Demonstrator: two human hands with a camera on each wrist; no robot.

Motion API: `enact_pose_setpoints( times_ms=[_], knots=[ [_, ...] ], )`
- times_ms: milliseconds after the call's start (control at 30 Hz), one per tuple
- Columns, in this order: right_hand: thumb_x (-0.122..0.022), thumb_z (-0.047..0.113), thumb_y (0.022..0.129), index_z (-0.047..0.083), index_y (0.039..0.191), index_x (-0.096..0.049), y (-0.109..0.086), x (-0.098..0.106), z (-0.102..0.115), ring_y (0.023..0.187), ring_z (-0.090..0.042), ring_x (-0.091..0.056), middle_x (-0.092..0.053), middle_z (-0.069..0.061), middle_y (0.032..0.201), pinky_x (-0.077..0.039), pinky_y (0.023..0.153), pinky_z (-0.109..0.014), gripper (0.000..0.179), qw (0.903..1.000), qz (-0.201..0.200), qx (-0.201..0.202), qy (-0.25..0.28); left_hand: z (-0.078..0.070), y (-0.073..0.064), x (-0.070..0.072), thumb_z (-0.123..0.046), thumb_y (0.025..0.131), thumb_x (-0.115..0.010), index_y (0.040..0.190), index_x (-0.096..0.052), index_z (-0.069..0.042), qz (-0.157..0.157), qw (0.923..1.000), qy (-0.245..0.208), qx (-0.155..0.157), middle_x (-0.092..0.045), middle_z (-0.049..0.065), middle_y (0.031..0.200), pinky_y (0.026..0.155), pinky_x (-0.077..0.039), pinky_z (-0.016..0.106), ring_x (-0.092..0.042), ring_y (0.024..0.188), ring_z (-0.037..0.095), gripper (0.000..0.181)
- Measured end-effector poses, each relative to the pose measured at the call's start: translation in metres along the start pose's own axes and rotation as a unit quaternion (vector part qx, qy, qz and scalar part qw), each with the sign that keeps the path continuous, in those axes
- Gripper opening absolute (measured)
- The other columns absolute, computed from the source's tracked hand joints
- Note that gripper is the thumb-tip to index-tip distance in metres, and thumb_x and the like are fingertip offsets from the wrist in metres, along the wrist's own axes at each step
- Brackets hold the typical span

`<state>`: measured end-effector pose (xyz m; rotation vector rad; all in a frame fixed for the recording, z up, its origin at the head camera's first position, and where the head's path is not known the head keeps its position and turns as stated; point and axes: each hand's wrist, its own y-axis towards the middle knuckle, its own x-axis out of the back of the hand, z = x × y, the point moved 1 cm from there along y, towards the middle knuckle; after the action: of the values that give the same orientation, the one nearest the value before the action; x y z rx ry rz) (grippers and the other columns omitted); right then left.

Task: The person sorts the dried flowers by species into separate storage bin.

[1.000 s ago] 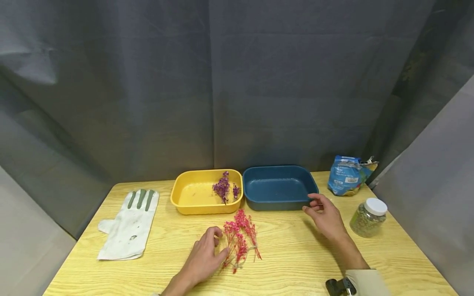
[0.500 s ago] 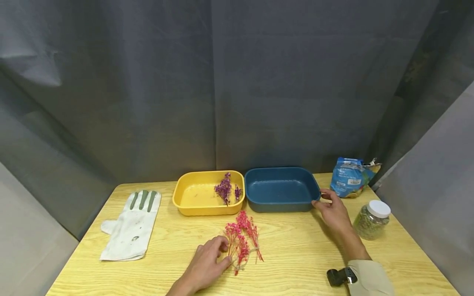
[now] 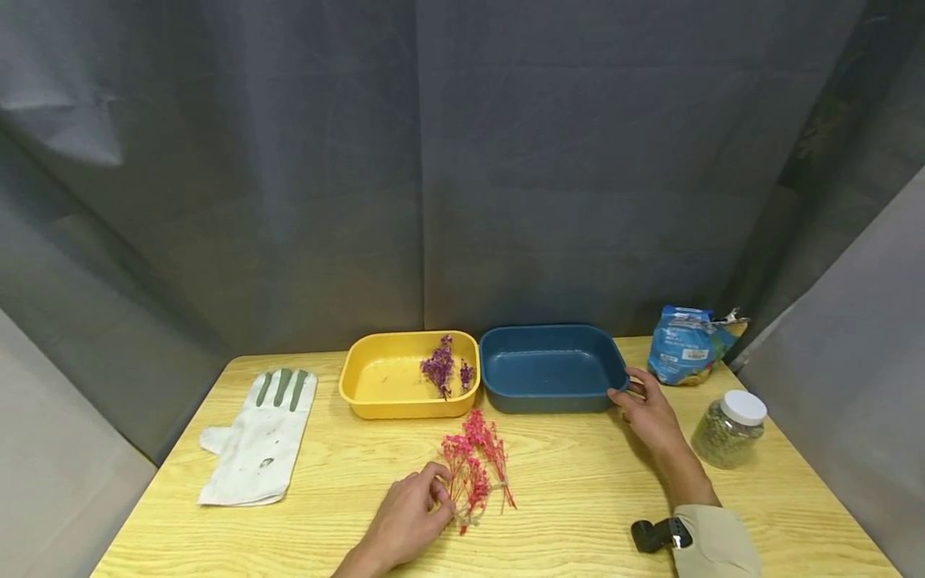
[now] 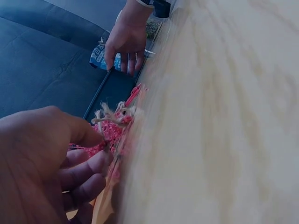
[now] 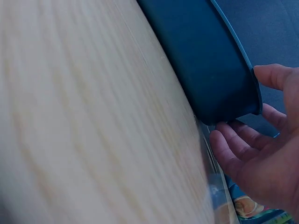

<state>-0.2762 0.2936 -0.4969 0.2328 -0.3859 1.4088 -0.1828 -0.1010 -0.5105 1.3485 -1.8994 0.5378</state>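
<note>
Two bunches of pink dried flowers (image 3: 473, 474), tied with twine, lie on the table. My left hand (image 3: 410, 514) is at the stems of the nearer bunch; in the left wrist view its thumb and index finger pinch a stem beside the twine. A dark blue tray (image 3: 552, 373) stands at the back, with nothing in it. My right hand (image 3: 650, 413) holds its near right corner. The right wrist view shows the thumb (image 5: 271, 74) on the rim and the other fingers against the end wall. A yellow tray (image 3: 383, 411) with purple dried flowers (image 3: 438, 367) stands left of the blue one.
A white work glove (image 3: 260, 441) with green fingers lies at the left. At the right are a blue bag (image 3: 682, 345) and a white-lidded jar (image 3: 728, 429) of small greenish pieces. Grey cloth (image 3: 419, 160) hangs behind the table.
My right hand has moved onto the blue tray's corner. My left thumb and index finger have closed together at the pink flower stems. The trays look unmoved; the view shifts slightly.
</note>
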Motion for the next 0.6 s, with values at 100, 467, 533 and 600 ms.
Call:
enact_pose_setpoints(
  times_ms=[100, 467, 533, 600],
  knots=[
    [-0.056, 0.04, 0.097, 0.014, 0.154, -0.018, -0.0016, -0.0009, 0.0008, 0.111, -0.002, -0.052, -0.037, -0.022, 0.149, -0.048, 0.081, -0.027, 0.074, 1.0, 0.002, -0.004, 0.003, -0.0007, -0.001, -0.0009, -0.021, 0.087, -0.063, 0.115, -0.06, -0.014, -0.002, 0.9998, -0.02, 0.005, -0.059, -0.019, 0.077, 0.058, -0.04, 0.02, -0.046, 0.056, -0.001, 0.029],
    [-0.054, 0.042, 0.097, 0.016, 0.154, -0.017, -0.0012, -0.0026, -0.001, 0.132, -0.034, -0.045, -0.035, -0.023, 0.149, -0.049, 0.085, -0.032, 0.073, 0.9999, 0.002, -0.012, 0.01, -0.0031, -0.0013, -0.003, -0.015, 0.083, -0.067, 0.105, -0.067, -0.011, -0.018, 0.9984, -0.042, 0.033, -0.063, -0.015, 0.07, 0.044, -0.037, 0.02, -0.041, 0.044, -0.001, 0.022],
    [-0.054, 0.042, 0.097, 0.017, 0.154, -0.017, -0.0011, -0.0021, -0.0016, 0.13, -0.034, -0.046, -0.036, -0.023, 0.149, -0.049, 0.086, -0.033, 0.073, 0.9999, 0.001, -0.013, 0.006, -0.0027, -0.001, -0.0032, -0.015, 0.083, -0.066, 0.103, -0.067, -0.011, -0.016, 0.9983, -0.046, 0.033, -0.063, -0.015, 0.07, 0.042, -0.037, 0.02, -0.04, 0.043, -0.002, 0.02],
    [-0.054, 0.043, 0.097, 0.017, 0.154, -0.017, -0.0013, -0.0017, -0.0016, 0.128, -0.031, -0.048, -0.037, -0.023, 0.149, -0.049, 0.086, -0.033, 0.073, 0.9999, 0.0, -0.012, 0.003, -0.0023, -0.0007, -0.0034, -0.014, 0.083, -0.065, 0.101, -0.067, -0.011, -0.017, 0.9984, -0.045, 0.031, -0.062, -0.014, 0.068, 0.041, -0.036, 0.02, -0.038, 0.042, -0.002, 0.018]
  ],
)
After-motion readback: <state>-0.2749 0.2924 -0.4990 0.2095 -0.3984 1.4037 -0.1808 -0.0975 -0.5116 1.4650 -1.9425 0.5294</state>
